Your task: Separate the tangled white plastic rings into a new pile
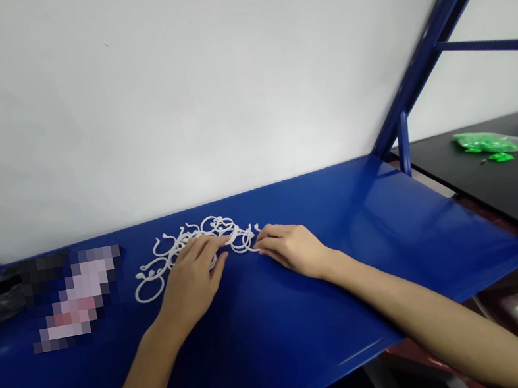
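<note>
Presently, tangled white plastic rings [189,250] are spread on the blue shelf [396,230], pressed by left hand [192,283], one pinched by right hand [291,248]; none separated.

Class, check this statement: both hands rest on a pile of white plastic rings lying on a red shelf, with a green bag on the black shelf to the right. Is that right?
Not quite. The head view shows the shelf is blue, not red. The rest stands: the left hand and right hand rest on the white plastic rings, and the green bag lies on the black shelf to the right.
</note>
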Motion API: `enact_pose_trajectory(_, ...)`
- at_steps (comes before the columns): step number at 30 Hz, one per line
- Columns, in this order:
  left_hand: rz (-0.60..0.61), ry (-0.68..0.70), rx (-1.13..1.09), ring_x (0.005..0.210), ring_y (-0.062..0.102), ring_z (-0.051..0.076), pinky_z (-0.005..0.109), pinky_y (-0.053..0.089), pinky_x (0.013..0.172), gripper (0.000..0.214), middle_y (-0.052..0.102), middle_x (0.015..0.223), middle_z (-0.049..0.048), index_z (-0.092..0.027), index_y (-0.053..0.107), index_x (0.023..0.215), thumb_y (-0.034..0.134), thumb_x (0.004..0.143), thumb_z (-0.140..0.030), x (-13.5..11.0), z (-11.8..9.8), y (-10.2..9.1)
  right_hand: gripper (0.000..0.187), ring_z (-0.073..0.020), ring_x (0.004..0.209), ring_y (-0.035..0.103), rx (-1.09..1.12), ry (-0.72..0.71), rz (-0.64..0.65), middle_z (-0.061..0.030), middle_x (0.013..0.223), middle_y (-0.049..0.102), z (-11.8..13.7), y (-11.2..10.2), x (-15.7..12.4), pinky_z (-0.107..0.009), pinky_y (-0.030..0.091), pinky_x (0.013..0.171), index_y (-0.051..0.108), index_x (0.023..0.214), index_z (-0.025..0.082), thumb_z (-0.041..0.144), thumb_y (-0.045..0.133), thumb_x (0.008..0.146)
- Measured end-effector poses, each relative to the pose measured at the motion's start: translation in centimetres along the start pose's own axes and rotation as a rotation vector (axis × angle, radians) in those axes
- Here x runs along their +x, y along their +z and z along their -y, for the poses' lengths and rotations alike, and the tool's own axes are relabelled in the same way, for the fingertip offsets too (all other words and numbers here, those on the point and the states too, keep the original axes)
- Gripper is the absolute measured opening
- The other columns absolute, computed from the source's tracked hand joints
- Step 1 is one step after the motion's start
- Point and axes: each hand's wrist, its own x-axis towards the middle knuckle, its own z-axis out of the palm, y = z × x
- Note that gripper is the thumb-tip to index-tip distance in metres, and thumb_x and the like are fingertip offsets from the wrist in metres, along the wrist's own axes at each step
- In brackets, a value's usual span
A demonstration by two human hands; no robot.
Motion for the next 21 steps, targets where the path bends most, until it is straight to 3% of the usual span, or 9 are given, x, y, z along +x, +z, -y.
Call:
enact_pose_trajectory(4, 0.017, -0.050, 0.072, 0.097, 0.061, 0.027, 0.047, 0.049, 0.095, 0.024, 0.072, 0.097, 0.0051, -0.025, 0.069, 0.097, 0.045, 0.094, -0.029, 0.1, 1.7, -1.1, 0.023, -0.0183, 0.095, 0.065, -0.123, 0.109, 0.074, -0.0068, 0.108, 0.067, -0.7, 0.1, -0.1, -0.027, 0.051, 0.077, 0.069, 0.112, 0.022, 0.025, 0.047, 0.104)
enact_pose_trajectory(7, 0.022, -0.055, 0.089, 0.094, 0.060, 0.027, 0.048, 0.048, 0.094, 0.022, 0.071, 0.095, 0.0049, -0.025, 0.069, 0.094, 0.048, 0.092, -0.029, 0.1, 2.1, -1.5, 0.022, -0.0193, 0.093, 0.063, -0.166, 0.117, 0.116, -0.0070, 0.105, 0.066, -1.0, 0.2, -0.1, -0.028, 0.051, 0.078, 0.069, 0.112, 0.021, 0.025, 0.049, 0.103)
enact_pose_trajectory(13, 0.044, 0.007, -0.056, 0.105, 0.061, 0.024, 0.045, 0.046, 0.102, 0.021, 0.069, 0.105, 0.0039, -0.026, 0.068, 0.106, 0.053, 0.094, -0.034, -0.1, -1.0, -0.1, 0.024, -0.0197, 0.097, 0.061, -0.087, 0.044, 0.094, -0.0088, 0.107, 0.065, -0.6, 0.2, 0.0, -0.031, 0.054, 0.083, 0.070, 0.108, 0.019, 0.028, 0.048, 0.104)
enact_pose_trajectory(15, 0.012, -0.092, -0.150, 0.103, 0.062, 0.024, 0.043, 0.049, 0.097, 0.023, 0.070, 0.106, 0.0044, -0.025, 0.066, 0.107, 0.055, 0.093, -0.040, -0.1, -2.2, 0.7, 0.025, -0.0195, 0.102, 0.060, -0.038, -0.012, 0.051, -0.0091, 0.112, 0.065, -0.2, 0.0, -0.1, -0.032, 0.054, 0.087, 0.070, 0.108, 0.019, 0.026, 0.046, 0.105)
enact_pose_trajectory(17, -0.026, -0.272, -0.260, 0.088, 0.066, 0.022, 0.039, 0.054, 0.082, 0.028, 0.072, 0.097, 0.0039, -0.024, 0.064, 0.108, 0.055, 0.092, -0.046, -0.1, -2.9, 1.2, 0.027, -0.0199, 0.105, 0.060, -0.005, -0.077, 0.003, -0.0095, 0.116, 0.064, 0.4, -0.3, -0.2, -0.033, 0.055, 0.091, 0.070, 0.110, 0.018, 0.029, 0.045, 0.105)
enact_pose_trajectory(19, -0.010, -0.435, -0.393, 0.074, 0.066, 0.020, 0.034, 0.053, 0.068, 0.033, 0.074, 0.087, 0.0023, -0.024, 0.064, 0.108, 0.054, 0.091, -0.051, -0.1, -3.3, 1.3, 0.032, -0.0208, 0.104, 0.061, -0.001, -0.128, -0.027, -0.0101, 0.115, 0.065, 1.1, -0.6, -0.2, -0.034, 0.055, 0.091, 0.070, 0.112, 0.017, 0.037, 0.045, 0.105)
enact_pose_trajectory(21, 0.041, -0.508, -0.545, 0.072, 0.068, 0.019, 0.032, 0.052, 0.063, 0.035, 0.076, 0.084, 0.0018, -0.024, 0.065, 0.107, 0.053, 0.091, -0.054, 0.1, -3.5, 1.0, 0.035, -0.0210, 0.100, 0.061, -0.025, -0.161, -0.044, -0.0100, 0.111, 0.067, 1.8, -0.9, -0.3, -0.035, 0.056, 0.089, 0.070, 0.109, 0.017, 0.041, 0.045, 0.105)
